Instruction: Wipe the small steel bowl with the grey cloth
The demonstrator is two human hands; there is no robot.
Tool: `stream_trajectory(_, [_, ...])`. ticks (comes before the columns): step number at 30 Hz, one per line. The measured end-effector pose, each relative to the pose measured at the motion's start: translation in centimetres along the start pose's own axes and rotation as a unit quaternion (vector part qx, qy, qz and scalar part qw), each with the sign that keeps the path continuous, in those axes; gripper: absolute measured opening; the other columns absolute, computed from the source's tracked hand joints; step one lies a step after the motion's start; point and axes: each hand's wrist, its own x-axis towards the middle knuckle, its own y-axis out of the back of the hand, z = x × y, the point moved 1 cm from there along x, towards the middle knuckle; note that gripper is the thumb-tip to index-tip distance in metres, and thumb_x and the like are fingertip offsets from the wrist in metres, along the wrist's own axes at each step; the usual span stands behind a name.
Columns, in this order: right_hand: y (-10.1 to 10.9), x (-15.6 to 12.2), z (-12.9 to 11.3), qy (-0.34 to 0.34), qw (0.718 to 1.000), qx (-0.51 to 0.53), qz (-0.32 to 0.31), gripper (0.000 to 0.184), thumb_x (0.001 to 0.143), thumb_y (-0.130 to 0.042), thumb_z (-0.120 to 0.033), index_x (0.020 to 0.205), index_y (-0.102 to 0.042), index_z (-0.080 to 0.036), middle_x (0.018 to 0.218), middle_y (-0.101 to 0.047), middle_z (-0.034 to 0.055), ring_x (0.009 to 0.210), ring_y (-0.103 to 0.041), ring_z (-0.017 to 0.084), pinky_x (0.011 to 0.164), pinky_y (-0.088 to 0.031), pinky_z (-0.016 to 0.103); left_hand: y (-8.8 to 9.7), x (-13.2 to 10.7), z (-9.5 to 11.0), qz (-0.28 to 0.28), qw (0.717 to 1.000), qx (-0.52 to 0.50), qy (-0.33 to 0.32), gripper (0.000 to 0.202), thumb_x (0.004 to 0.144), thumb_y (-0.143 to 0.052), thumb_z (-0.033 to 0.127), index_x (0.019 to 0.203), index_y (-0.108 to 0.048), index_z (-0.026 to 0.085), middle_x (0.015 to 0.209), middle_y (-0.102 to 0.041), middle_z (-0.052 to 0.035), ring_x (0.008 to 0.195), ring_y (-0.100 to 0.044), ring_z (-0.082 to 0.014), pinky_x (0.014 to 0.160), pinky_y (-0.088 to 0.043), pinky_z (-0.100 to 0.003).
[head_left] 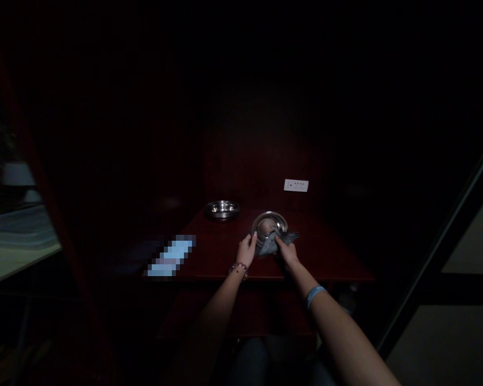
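A shiny metal bowl (267, 227) is tilted toward me above the front part of a dark red table. My left hand (246, 251) grips its left rim, thumb on the near side. Bunched in my right hand (286, 251) is a grey cloth (269, 245), which lies against the bowl's lower right inside and rim. Part of the bowl's near edge is hidden by the cloth and fingers. Farther back on the left, a small stack of metal bowls (222, 211) rests on the table.
The dark red table (326, 257) meets a back wall with a white socket panel (296, 185). A pixelated bright patch (171, 257) shows at the table's left. Beyond a partition on the far left are a lamp (18, 174) and a pale tabletop (8, 262). Surroundings are very dark.
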Motion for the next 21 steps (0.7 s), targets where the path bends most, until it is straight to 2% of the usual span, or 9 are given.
stream_trajectory(5, [0.2,0.4,0.4,0.005,1.000,0.000,0.006,0.041,0.070,-0.069,-0.034,0.102,-0.066,-0.008,0.094,-0.071,0.0124,0.075,-0.069,0.021,0.052,-0.055,0.024,0.1,-0.1,0.3,-0.004,1.000,-0.006,-0.015,0.046,0.087,-0.039,0.054,0.094,-0.065,0.016,0.081,-0.070,-0.0059,0.076,-0.062,-0.0168,0.072,-0.047,-0.026])
stream_trajectory(9, [0.6,1.1,0.8,0.032,0.999,-0.032,0.020,0.040,0.069,-0.068,-0.035,0.100,-0.068,-0.010,0.093,-0.072,0.0095,0.081,-0.069,0.020,0.061,-0.055,0.024,0.2,-0.2,0.8,-0.008,1.000,-0.015,-0.026,0.042,0.086,-0.043,0.051,0.099,-0.065,0.017,0.084,-0.070,-0.0065,0.078,-0.064,-0.0177,0.073,-0.048,-0.027])
stream_trajectory(13, [1.0,1.4,1.0,0.049,0.996,-0.063,0.042,0.039,0.069,-0.069,-0.035,0.098,-0.069,-0.011,0.084,-0.072,0.0086,0.081,-0.069,0.021,0.064,-0.055,0.025,0.3,-0.5,1.6,-0.001,1.000,-0.010,-0.008,0.037,0.084,-0.049,0.048,0.100,-0.065,0.019,0.081,-0.071,-0.0047,0.074,-0.064,-0.0165,0.071,-0.048,-0.026])
stream_trajectory(17, [1.0,1.1,0.9,0.049,0.995,-0.067,0.051,0.039,0.069,-0.068,-0.036,0.099,-0.070,-0.011,0.080,-0.072,0.0084,0.077,-0.069,0.022,0.060,-0.055,0.025,0.2,-0.8,1.9,-0.021,0.999,0.038,0.022,0.036,0.081,-0.054,0.049,0.099,-0.064,0.020,0.079,-0.070,-0.0039,0.071,-0.063,-0.0152,0.067,-0.047,-0.024])
stream_trajectory(21, [1.0,1.2,1.0,0.039,0.997,-0.056,0.045,0.041,0.069,-0.068,-0.037,0.100,-0.069,-0.010,0.085,-0.072,0.0096,0.078,-0.069,0.022,0.057,-0.055,0.024,0.1,-0.9,1.3,-0.068,0.990,0.120,0.029,0.041,0.079,-0.054,0.054,0.096,-0.064,0.019,0.082,-0.070,-0.0057,0.071,-0.063,-0.0160,0.065,-0.045,-0.024])
